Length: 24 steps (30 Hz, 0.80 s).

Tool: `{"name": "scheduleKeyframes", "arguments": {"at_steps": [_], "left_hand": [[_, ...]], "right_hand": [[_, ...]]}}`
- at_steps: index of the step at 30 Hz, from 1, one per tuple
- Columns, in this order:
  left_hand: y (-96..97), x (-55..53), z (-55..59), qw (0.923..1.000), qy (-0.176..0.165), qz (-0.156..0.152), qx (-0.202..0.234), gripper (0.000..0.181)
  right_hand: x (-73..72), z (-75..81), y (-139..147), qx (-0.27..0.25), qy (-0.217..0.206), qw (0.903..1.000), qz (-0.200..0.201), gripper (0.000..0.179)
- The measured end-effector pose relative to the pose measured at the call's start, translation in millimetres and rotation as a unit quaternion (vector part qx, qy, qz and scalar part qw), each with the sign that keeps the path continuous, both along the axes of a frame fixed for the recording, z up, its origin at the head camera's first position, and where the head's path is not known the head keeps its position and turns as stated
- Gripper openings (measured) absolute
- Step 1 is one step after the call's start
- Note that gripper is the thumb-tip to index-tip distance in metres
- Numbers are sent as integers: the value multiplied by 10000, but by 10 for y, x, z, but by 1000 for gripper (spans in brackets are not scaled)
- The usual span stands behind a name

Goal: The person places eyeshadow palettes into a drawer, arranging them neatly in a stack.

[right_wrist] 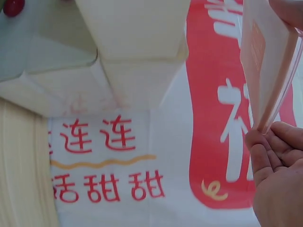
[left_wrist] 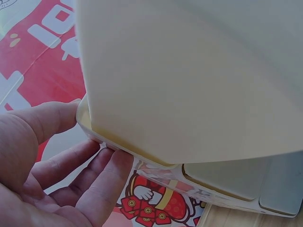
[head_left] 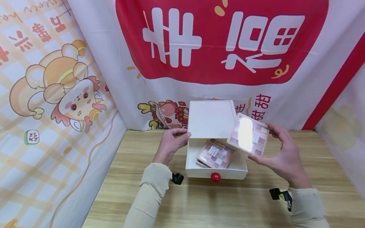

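A white drawer box (head_left: 213, 118) stands by the back wall, with its drawer (head_left: 195, 172) pulled out by a red knob (head_left: 215, 177) side. My left hand (head_left: 172, 143) grips the box's left edge; in the left wrist view, the thumb and fingers (left_wrist: 106, 189) lie at its rim. An eyeshadow palette (head_left: 213, 153) lies slanted in the drawer, apparently on top of another. My right hand (head_left: 283, 156) pinches a second eyeshadow palette (head_left: 259, 136) by its edges, tilted above the drawer's right side. In the right wrist view this palette (right_wrist: 265, 61) appears nearly edge-on.
The box stands on a wood-grain table (head_left: 209, 212). A printed cloth (head_left: 167, 90) with a red panel hangs close behind it. Another patterned cloth (head_left: 59, 145) borders the table at left, and a pale one (head_left: 355, 147) at right.
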<state>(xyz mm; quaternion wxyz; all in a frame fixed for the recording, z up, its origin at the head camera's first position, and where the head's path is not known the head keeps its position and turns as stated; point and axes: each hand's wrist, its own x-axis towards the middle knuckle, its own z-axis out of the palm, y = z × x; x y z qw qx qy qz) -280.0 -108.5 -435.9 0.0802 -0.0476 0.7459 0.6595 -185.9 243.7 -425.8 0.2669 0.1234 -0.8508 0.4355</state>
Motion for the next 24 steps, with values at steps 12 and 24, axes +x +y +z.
{"name": "scheduleKeyframes", "arguments": {"at_steps": [12, 24], "left_hand": [[-18, -12, -11, 10000, -25, -22, -7, 31], [-17, -8, -11, 10000, -24, 1, -10, 30]], "right_hand": [[-17, -6, -271, 547, 54, 9960, 705, 119], [11, 14, -438, 606, -378, 9892, 1283, 114]]}}
